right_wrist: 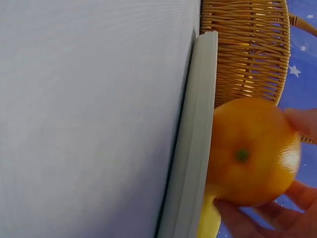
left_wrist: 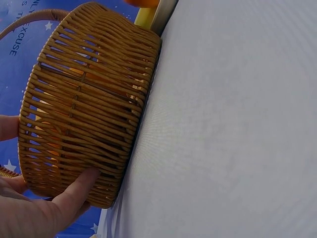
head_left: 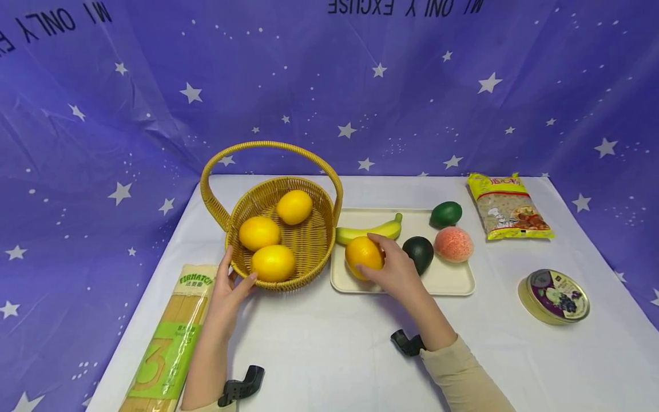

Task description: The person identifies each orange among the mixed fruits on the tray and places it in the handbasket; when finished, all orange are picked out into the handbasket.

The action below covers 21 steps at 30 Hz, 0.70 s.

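My left hand (head_left: pixel 226 297) holds the left front of a yellow wicker basket (head_left: pixel 309 246), thumb near the rim and fingers against the outer wall (left_wrist: pixel 89 114). Three lemons (head_left: pixel 274 263) lie inside the basket. With my right hand (head_left: pixel 393 266) I grip an orange (head_left: pixel 363 256) between thumb and fingers, above the left part of a cream tray (head_left: pixel 355 287). A green stem spot shows on the orange (right_wrist: pixel 247 153) in the right wrist view. Behind it on the tray lies a banana (head_left: pixel 378 230). A dark green avocado (head_left: pixel 419 254) sits right beside my right hand.
Also on the tray are a peach (head_left: pixel 453 244) and a green fruit (head_left: pixel 445 214). To the right lie a yellow food packet (head_left: pixel 509 207) and a round tin (head_left: pixel 553 296). A spaghetti pack (head_left: pixel 170 343) lies by my left forearm. The basket's tall handle (head_left: pixel 268 144) arches upward.
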Available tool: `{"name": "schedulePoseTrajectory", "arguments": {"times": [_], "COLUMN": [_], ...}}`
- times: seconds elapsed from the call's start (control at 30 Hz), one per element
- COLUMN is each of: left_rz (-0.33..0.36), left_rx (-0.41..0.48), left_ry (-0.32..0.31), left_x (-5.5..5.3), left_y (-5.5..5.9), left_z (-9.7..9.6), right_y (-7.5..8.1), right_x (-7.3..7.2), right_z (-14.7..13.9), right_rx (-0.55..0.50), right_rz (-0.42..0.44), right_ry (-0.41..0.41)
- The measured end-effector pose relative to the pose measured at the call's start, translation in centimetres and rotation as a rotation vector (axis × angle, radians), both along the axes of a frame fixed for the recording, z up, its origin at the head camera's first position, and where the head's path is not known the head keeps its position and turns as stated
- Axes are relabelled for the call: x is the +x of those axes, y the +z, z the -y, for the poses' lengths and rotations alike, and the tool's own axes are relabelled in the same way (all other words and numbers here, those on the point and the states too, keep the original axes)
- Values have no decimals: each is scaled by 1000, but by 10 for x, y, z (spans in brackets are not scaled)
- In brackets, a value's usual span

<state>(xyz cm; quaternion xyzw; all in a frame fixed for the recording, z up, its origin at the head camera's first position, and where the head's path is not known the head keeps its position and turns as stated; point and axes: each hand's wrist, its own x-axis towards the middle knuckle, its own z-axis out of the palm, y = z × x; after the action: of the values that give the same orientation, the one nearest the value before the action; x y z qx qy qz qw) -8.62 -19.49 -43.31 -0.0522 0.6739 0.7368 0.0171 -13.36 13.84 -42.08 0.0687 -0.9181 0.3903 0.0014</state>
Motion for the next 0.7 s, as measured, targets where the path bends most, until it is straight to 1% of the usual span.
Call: {"name": "schedulePoseTrajectory", "arguments": {"times": [0.1, 0.23, 0.3, 0.4, 0.5, 0.6, 0.7], "left_rz": [-6, -3, 3, 14, 21, 27, 33], "left_rx": [-8, -21, -26, -26, -22, -20, -22], "left_ry": [3, 4, 1, -1, 3, 7, 9], "left_x": [0, 0, -1, -1, -1, -1, 0], "left_y": [-1, 0, 1, 2, 3, 2, 2], "left_z": [0, 1, 1, 0, 0, 0, 0], "right_y": [10, 28, 36, 45, 50, 52, 52], "right_x": [3, 7, 9, 8, 4, -2, -10], "right_z": [0, 0, 2, 10, 24, 41, 59], "right_rx": [-36, -129, -174, -235, -269, -264, -209], "right_rz": [-3, -10, -28, -61, -97, -126, -159], "right_ry": [2, 25, 43, 81, 132, 180, 221]}}
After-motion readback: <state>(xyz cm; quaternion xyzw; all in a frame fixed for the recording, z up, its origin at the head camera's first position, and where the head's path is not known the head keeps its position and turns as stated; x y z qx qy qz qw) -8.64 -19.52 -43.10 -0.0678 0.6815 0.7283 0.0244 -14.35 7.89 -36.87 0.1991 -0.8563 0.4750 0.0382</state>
